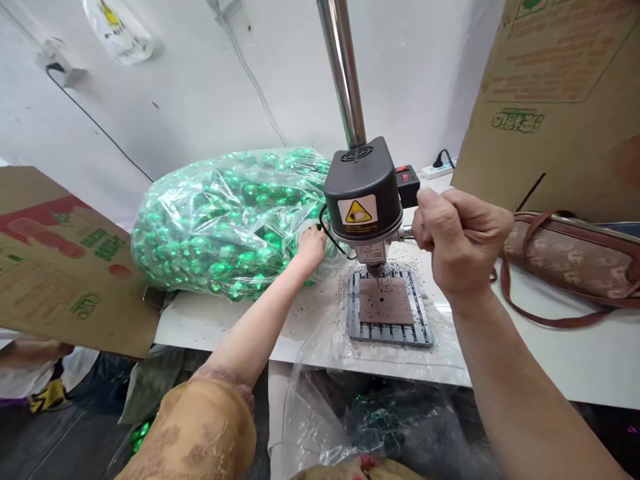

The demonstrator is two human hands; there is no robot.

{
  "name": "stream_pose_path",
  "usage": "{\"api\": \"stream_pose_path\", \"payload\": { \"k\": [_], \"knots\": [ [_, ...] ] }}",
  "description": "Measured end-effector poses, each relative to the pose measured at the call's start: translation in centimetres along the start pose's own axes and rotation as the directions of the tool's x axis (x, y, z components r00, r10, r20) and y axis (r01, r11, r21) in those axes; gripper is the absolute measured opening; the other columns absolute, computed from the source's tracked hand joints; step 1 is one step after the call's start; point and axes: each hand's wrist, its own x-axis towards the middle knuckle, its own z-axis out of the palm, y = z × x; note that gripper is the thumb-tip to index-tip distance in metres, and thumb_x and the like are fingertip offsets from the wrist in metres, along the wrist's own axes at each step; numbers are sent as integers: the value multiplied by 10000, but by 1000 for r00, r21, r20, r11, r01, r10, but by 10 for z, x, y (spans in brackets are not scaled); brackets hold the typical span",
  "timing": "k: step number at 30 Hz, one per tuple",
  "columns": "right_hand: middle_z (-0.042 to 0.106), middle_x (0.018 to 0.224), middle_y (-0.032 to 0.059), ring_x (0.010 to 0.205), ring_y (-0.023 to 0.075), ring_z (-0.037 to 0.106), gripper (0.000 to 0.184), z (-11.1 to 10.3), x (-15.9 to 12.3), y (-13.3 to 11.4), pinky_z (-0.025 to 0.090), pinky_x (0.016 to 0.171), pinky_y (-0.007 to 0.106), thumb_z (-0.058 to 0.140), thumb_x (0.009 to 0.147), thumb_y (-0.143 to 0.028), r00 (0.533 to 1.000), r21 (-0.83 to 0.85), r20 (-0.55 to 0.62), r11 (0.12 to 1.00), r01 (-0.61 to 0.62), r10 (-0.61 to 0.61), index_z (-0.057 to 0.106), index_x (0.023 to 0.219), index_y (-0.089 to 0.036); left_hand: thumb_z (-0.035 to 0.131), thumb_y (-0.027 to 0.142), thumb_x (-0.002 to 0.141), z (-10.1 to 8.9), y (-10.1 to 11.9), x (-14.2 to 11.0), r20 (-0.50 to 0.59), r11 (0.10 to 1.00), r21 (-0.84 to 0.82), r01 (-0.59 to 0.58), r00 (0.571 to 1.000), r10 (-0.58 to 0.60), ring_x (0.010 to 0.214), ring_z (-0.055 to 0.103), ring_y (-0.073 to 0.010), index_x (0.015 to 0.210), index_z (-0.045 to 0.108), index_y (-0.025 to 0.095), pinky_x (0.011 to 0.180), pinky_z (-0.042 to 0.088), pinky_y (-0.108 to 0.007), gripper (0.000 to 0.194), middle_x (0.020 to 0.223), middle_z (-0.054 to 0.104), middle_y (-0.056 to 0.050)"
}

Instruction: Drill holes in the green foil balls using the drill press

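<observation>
Head view: a drill press [363, 190] stands on the table [200, 321], its bit [379, 283] above the brown board [397, 307].
Lever [407, 232]: the right hand [460, 233] is closed round it in a fist.
Bag [230, 207]: clear, full of green glittery pieces [220, 268], beside the press; the left hand [311, 247] is at it, gripping or not, I can't tell.
Left arm: seems to be reaching for a piece.
Bit: calls, I'd say, for fingers well clear.
</observation>
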Motion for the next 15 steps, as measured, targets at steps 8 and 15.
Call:
{"api": "stream_pose_path", "payload": {
  "k": [8, 15],
  "knots": [
    [349, 423, -55, 390, 37, 324, 478, 2, 0, 3, 224, 418, 282, 650, 882, -292, 999, 51, -27, 998, 25, -24, 413, 482, -179, 522, 71, 910, -7, 0, -90, -222, 982, -59, -181, 961, 164, 1260, 558, -341, 1262, 599, 177, 1028, 493, -486, 376, 1334, 566, -193],
    [310, 410, -64, 386, 43, 321, 486, 3, 2, 5, 227, 416, 284, 664, 868, -290, 996, 41, -51, 996, 77, -75, 390, 478, -192, 802, 439, 799, 5, 74, -147, -72, 205, -979, -10, 952, -297, 963, 682, -210, 1142, 563, 250, 865, 570, -366, 459, 1046, 670, -51]
  ]
}}
